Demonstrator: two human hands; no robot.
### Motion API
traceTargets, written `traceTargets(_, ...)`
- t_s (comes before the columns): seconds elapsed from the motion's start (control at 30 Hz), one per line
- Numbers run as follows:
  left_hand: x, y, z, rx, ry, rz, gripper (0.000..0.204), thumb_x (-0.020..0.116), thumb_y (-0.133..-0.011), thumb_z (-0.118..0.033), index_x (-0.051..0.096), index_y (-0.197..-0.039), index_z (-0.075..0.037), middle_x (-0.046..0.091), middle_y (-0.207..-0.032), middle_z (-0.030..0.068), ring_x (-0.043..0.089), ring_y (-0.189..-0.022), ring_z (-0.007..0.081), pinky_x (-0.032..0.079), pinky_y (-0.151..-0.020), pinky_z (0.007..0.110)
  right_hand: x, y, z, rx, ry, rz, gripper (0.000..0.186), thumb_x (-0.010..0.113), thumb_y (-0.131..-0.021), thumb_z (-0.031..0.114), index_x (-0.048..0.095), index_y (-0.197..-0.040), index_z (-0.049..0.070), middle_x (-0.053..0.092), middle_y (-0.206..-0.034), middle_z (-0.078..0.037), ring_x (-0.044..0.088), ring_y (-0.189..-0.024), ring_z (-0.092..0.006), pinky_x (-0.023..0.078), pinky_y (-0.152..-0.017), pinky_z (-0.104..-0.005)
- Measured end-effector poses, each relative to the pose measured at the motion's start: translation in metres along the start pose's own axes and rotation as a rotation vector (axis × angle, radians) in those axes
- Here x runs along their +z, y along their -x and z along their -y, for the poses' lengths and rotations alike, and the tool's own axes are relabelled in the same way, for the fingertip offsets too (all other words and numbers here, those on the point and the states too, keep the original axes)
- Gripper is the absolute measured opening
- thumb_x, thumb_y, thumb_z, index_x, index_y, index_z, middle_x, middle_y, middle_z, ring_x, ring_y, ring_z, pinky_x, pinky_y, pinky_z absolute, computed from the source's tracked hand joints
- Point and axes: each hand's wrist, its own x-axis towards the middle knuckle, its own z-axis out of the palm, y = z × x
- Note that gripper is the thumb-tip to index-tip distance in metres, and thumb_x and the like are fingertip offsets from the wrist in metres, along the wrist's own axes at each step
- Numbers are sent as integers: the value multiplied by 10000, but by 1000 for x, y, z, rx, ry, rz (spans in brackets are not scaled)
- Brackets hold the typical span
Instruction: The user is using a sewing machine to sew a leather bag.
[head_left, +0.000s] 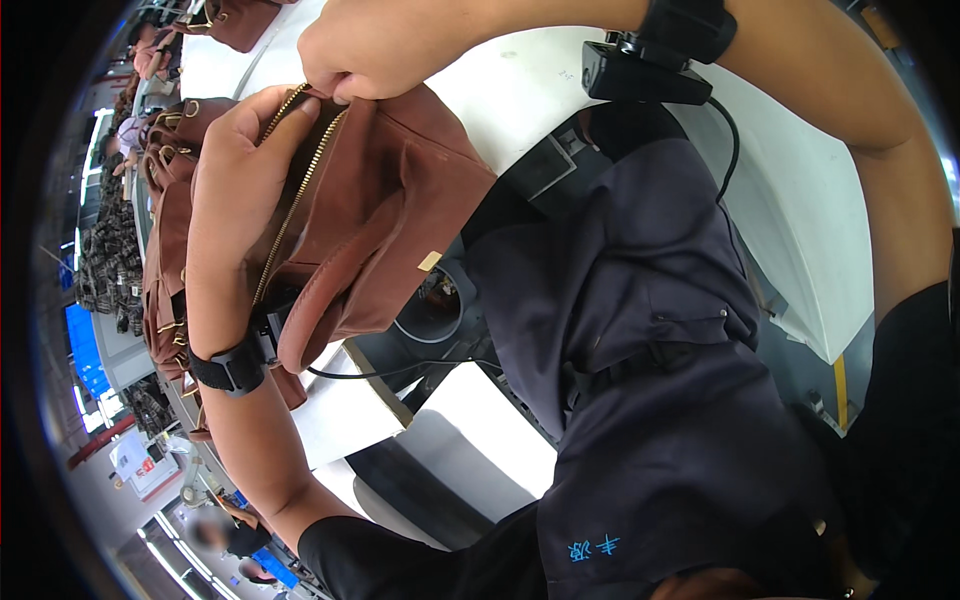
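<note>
brown leather bag over white table, left hand gripping its open zip edge — right hand pinching the zipper end

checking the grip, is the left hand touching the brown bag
Touching: the head view shows the left hand pressed flat against the brown bag beside its zipper.

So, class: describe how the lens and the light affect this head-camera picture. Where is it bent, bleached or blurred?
Head view: fisheye bends the white table edges and leaves a black rim; the tabletop is bleached by glare; the brown bag, left hand and right hand are sharp; the far lower-left background is blurred.
</note>
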Motion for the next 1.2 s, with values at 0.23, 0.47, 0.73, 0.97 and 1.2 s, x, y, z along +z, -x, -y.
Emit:
traceTargets(0.23, 2, 7, -3, 127, -42, -13, 233, 653, -1033, -153, 739, -1168, 17, 730, -899, 1, 593, -812, 38, 490, -752, 234, -13, 4, 3, 90, -46, 90, 139, 642, -786, 59, 758, -783, -16, 715, -774, -277, 718, -740, -453, 565, -682, -508)
traceTargets(0.47, 2, 11, -6, 221, -115, -21, 207, 671, -1009, -108, 740, -1144, 33, 740, -901, 16, 599, -816, 43, 499, -757, 252, -13, 6, 6, 80, -111, 93, 139, 632, -796, 47, 760, -790, -8, 721, -796, -276, 727, -791, -451, 569, -735, -512)
traceTargets(0.73, 8, 9, -11, 227, -201, -116, 244, 709, -964, -200, 746, -1053, 25, 692, -761, 77, 578, -707, 72, 485, -692, 294, -17, 8, 9, 68, -101, 76, 161, 619, -811, 43, 750, -883, -18, 725, -853, -284, 728, -858, -456, 568, -762, -516)
traceTargets(0.97, 13, 5, -8, 106, -341, -220, 286, 743, -917, -261, 733, -956, 22, 624, -672, 67, 517, -619, 93, 440, -604, 318, -5, 5, 14, 49, -34, -7, 187, 622, -820, 69, 738, -923, -34, 721, -872, -295, 725, -873, -465, 568, -763, -517)
traceTargets(1.2, 2, 7, -3, 153, -118, -22, 235, 692, -994, -201, 743, -1044, 23, 612, -754, -32, 493, -708, 43, 430, -642, 271, -16, 8, 14, 148, -3, 132, 214, 624, -830, 92, 738, -955, -38, 735, -904, -282, 732, -896, -456, 573, -791, -527)
